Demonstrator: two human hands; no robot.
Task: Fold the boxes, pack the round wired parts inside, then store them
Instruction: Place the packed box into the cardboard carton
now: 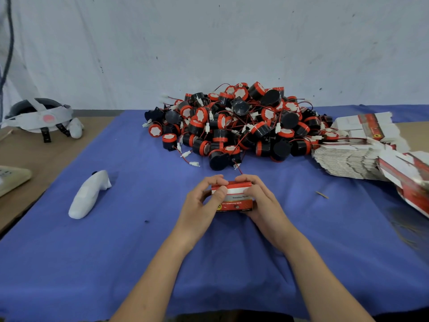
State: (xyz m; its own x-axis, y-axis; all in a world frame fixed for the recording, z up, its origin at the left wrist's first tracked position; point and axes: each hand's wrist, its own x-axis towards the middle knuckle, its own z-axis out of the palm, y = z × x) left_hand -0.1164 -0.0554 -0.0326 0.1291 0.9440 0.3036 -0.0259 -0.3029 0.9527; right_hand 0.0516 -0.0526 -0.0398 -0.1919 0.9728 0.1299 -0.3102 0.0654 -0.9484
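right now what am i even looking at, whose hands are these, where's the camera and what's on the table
No machine here: a person works with two bare hands, and the one picture comes from a camera worn on their head, looking forward and down. The left hand and right hand both grip a small red and white cardboard box above a blue cloth. Behind it lies a heap of round black and red wired parts. At the right sits a stack of flat, unfolded red and white boxes. A white plastic object lies at the left.
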